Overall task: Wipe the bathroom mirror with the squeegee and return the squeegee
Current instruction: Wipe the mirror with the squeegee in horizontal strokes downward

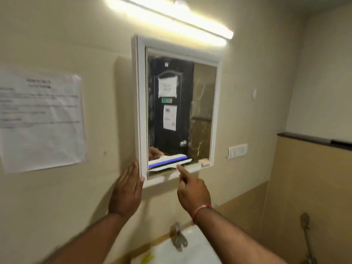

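Left hand (126,189) flat, grip apart, at mirror (202,111) corner; right hand (192,191), grip apparently clamped on squeegee (167,163).

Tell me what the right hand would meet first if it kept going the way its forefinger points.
The squeegee: the right hand aims its forefinger up at the white strip along the bottom edge of the mirror, and the tip looks at or almost on it. Behind that lies only glass.
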Motion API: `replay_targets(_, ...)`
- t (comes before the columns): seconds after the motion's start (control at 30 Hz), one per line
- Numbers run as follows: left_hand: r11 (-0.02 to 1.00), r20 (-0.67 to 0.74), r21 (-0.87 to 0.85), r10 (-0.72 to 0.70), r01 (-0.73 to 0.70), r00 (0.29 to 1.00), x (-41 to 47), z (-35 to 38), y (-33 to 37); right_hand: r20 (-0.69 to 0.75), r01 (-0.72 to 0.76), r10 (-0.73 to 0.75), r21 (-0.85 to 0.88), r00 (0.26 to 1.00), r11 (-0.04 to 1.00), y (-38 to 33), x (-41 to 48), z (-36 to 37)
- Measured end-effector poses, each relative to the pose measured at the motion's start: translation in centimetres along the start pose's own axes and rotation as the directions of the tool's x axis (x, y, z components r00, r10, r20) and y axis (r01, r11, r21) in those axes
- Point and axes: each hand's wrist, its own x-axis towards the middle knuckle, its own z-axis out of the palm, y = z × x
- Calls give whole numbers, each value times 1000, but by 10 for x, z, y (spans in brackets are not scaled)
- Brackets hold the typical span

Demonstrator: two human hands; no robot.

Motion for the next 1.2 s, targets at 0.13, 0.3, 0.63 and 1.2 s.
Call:
replay_targets(0.13,998,-52,5,60,-60,997,56,-30,17,-141,82,-59,165,988,983,-32,23,-39)
replay_targets(0.3,995,-182,-25,94,-100,979,149,-72,64,-216,190,-134,263,967,946,-68,65,-75)
replay_targets(0.63,971,-352,46,236,-235,906,291,-138,125,-380,318,-193,300,904,899,-130,145,-147)
replay_targets(1.2,977,-494,99,215,-191,843,339,-126,141,-479,394,-226,285,848,874,-151,208,-171)
